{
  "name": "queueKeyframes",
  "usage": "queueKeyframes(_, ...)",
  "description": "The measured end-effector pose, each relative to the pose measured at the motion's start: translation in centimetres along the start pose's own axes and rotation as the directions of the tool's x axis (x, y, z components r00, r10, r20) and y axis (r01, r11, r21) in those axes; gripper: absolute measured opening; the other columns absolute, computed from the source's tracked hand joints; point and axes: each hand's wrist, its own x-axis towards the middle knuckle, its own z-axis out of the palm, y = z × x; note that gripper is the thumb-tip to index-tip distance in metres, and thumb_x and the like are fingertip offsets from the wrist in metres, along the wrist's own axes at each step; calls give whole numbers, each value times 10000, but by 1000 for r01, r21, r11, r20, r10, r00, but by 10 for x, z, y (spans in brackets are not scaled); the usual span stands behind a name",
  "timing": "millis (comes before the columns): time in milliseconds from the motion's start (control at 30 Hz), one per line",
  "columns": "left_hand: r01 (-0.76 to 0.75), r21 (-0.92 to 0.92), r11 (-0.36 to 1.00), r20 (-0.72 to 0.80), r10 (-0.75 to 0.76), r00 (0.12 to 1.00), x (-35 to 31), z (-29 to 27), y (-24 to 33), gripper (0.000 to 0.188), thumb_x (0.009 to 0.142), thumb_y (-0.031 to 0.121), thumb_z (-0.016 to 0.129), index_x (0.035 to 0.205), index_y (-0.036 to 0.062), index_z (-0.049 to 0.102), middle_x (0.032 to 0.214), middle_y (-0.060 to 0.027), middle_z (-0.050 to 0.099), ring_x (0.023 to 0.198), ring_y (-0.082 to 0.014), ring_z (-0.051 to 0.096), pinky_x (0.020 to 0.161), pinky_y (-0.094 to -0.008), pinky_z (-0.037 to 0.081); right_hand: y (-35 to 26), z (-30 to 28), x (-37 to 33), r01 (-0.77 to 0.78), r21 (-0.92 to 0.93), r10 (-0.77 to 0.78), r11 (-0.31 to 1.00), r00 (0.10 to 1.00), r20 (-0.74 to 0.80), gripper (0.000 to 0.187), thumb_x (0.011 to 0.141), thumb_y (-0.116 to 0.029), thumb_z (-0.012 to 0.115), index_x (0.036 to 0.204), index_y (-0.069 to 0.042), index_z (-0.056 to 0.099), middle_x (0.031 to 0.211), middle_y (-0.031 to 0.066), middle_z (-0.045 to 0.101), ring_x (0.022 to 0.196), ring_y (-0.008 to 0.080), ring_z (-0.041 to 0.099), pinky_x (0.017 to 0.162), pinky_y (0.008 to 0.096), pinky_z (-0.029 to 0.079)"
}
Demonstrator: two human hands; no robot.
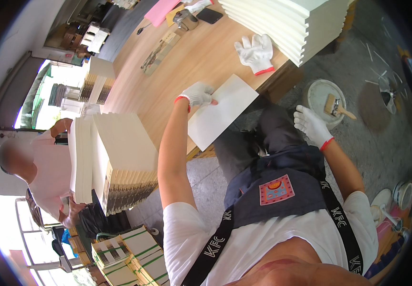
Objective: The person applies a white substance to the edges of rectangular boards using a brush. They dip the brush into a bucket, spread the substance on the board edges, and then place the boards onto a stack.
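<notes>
Gloves on both hands; our left hand (197, 94) pinches the white sheet (222, 110) overhanging the table (167, 90) edge; right hand (312, 125) spread, apparently empty, near the glue bucket (321, 93); sheet may slip or crease.

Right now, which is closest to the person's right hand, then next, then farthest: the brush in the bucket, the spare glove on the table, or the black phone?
From the right hand:
1. Brush, in the white bucket just beside it.
2. Spare glove, up on the table edge.
3. Black phone, at the table's far end.
</notes>
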Motion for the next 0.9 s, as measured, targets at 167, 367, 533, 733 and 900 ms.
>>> queueKeyframes(167, 35, -2, 999, 47, -35, 998, 3, -3, -1, 339, 714, 281, 813, 697, 60, 557, 630, -41, 513, 611, -199, 472, 589, -383, 385, 3, -4, 3, -6, 27, 5, 1000, 1000, 21, 394, 993, -320, 592, 1292, -64, 576, 1081, 55, 678, 925, 149, 659, 831, 319, 552)
queueKeyframes(367, 219, 404, 888, -272, -112, 956, 0, 11, 6, 583, 637, 427, 865, 1090, 116, 670, 1015, -153, 713, 1006, -299, 669, 848, -428, 517, 6, -18, -3, 0, 66, 1, 998, 1000, -22, 349, 994, -307, 590, 1251, -71, 604, 1048, 75, 692, 905, 168, 670, 826, 320, 559)
queueKeyframes(533, 37, 297, 954, -588, 152, 795, -34, 23, 120, 514, 751, 299, 829, 1157, 80, 603, 988, -106, 714, 873, -222, 690, 775, -345, 539, 3, -84, -10, 147, -127, -168, 981, 970, -176, 320, 989, -310, 600, 1213, -83, 632, 1031, 65, 703, 872, 133, 674, 812, 287, 552)
queueKeyframes(733, -413, -535, 737, -121, 417, 901, 27, 144, 230, 366, 904, 177, 686, 1202, -1, 570, 1013, -103, 715, 878, -133, 657, 743, -280, 525, -57, -196, 18, -221, -939, -603, 263, 722, -338, 381, 898, -311, 627, 1233, -129, 629, 1148, 111, 682, 1103, 288, 628, 926, 391, 489)
queueKeyframes(900, 501, -850, -165, 477, 166, 863, 214, 333, 239, 492, 988, 376, 534, 1381, 106, 410, 1516, -214, 336, 1336, -389, 422, 987, -576, 450, -60, -279, 31, -510, -831, -627, -222, 727, -279, 502, 852, -340, 667, 1317, -186, 562, 1329, 73, 568, 1229, 307, 536, 992, 471, 422)
